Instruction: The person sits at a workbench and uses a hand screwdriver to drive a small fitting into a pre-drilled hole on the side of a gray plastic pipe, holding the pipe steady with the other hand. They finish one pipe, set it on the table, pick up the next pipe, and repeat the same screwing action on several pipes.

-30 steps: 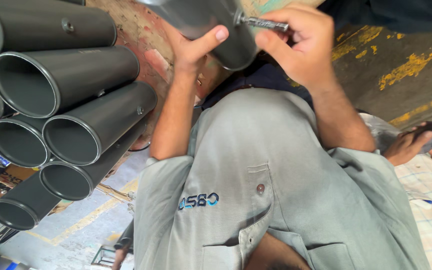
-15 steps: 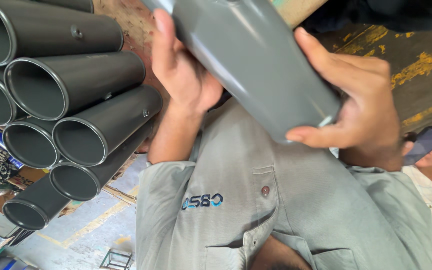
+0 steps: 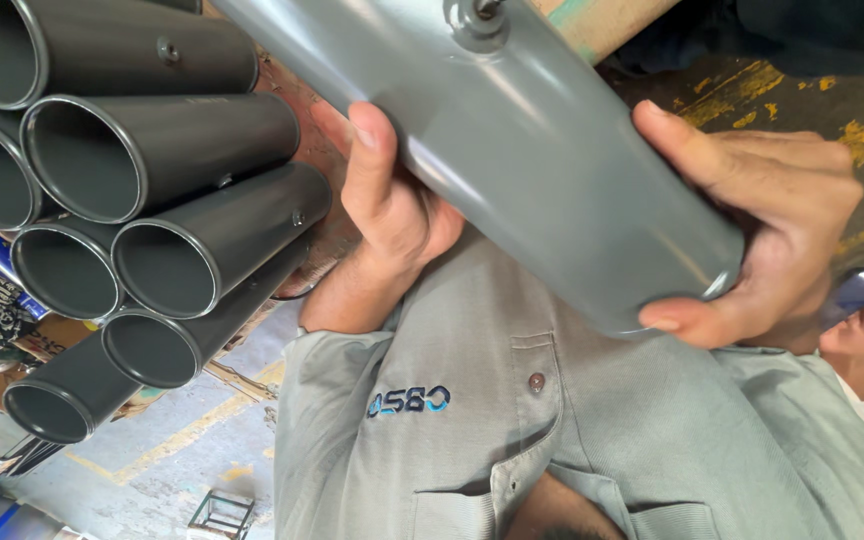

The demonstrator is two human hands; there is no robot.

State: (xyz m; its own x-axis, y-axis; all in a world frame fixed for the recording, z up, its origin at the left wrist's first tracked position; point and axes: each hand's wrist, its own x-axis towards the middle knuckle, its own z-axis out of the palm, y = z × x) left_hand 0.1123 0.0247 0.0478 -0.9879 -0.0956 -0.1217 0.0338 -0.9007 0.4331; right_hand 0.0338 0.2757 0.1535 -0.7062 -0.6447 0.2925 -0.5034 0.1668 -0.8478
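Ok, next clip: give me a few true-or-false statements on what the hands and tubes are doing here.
1. Both the left hand and the right hand grip the grey tube. True.
2. The stacked dark tubes lie at the right of the picture. False: they are at the left.
3. The right hand holds the grey tube near its open end. True.
4. The left hand rests on the stacked dark tubes. False: its fingers wrap the grey tube.
5. A small round fitting sits on the grey tube's wall. True.

Bright, even daylight; soft sheen along the grey tube [image 3: 512, 150], dim top-right corner, sharp focus
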